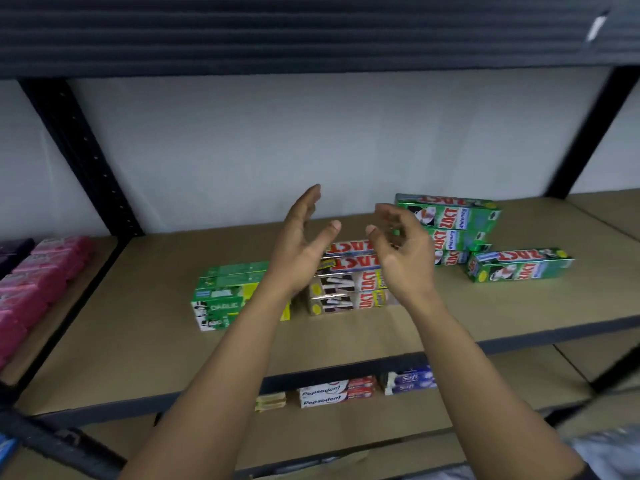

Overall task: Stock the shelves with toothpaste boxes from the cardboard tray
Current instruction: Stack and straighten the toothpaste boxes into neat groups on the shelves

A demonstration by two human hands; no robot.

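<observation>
A white wall (242, 140) backs a dark metal rack with tan boards. On the neighbouring board at the far left, past the black upright (86, 157), lie rows of pink packs (38, 275).

On the middle shelf (138, 341), left of centre and set back from the front edge, stands a small stack of green Darlie boxes (225, 296). Just to its right rises the left hand (301, 244), palm turned to the right, fingers straight and spread, holding nothing. Between the two hands, near the middle of the board, sits a stack of red and white Zact boxes (349, 282), just beside the Darlie stack. Both hands partly cover it from this view, and whether either touches it cannot be told. The right hand (401, 251) faces the left, its fingers loosely curled around nothing.

Behind the right hand, close to the back edge, is a stack of green Zact Whitening boxes (450, 223). One more green Zact box (519, 266) lies just beside that stack, toward the right end of the board.

On the lower shelf, under the front edge, stand yellowish boxes (272, 400), then Pepsodent boxes (332, 393), then blue boxes (412, 379).
</observation>
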